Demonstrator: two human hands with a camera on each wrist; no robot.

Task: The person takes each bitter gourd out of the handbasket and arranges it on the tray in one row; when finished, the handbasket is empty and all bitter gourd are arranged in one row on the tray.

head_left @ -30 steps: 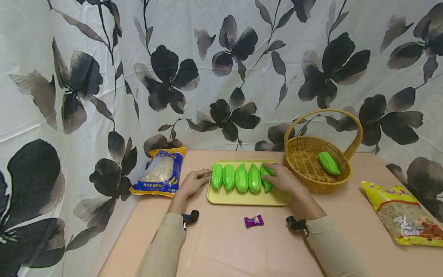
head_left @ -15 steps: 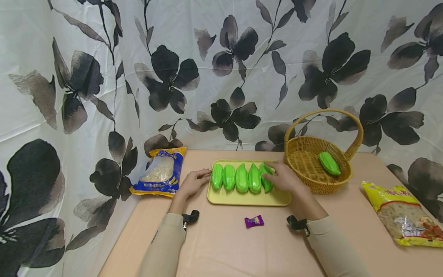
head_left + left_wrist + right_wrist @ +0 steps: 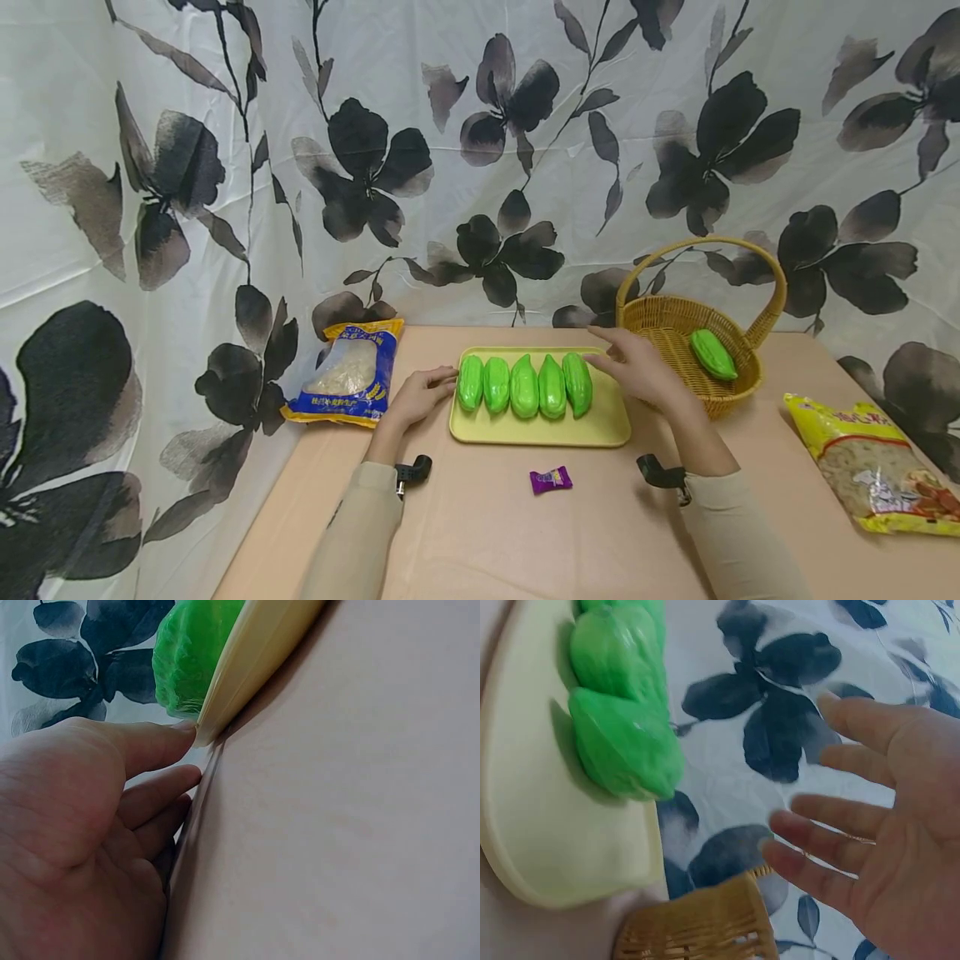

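Several glossy, bright green, ridged pieces shaped like bitter melons [image 3: 523, 386] lie side by side on a shallow yellow tray [image 3: 540, 432]. My left hand [image 3: 417, 395] is at the tray's left end. In the left wrist view its thumb [image 3: 161, 742] touches the tray rim [image 3: 247, 667], and the other fingers lie loosely below it. My right hand [image 3: 637, 367] holds nothing. It hovers over the tray's right end, fingers spread, apart from the rightmost green piece [image 3: 626, 746] in the right wrist view.
A wicker basket [image 3: 663, 400] with a tall handle stands at the back right, one green piece [image 3: 713, 354] inside. A purple-wrapped candy [image 3: 551, 480] lies in front of the tray. A blue-and-yellow bag [image 3: 347, 372] is at left, a yellow bag [image 3: 877, 462] at right. Floral cloth hangs behind.
My right hand has let go of the rightmost green piece and moved right and toward the basket. That piece stays on the tray. The left hand has not moved.
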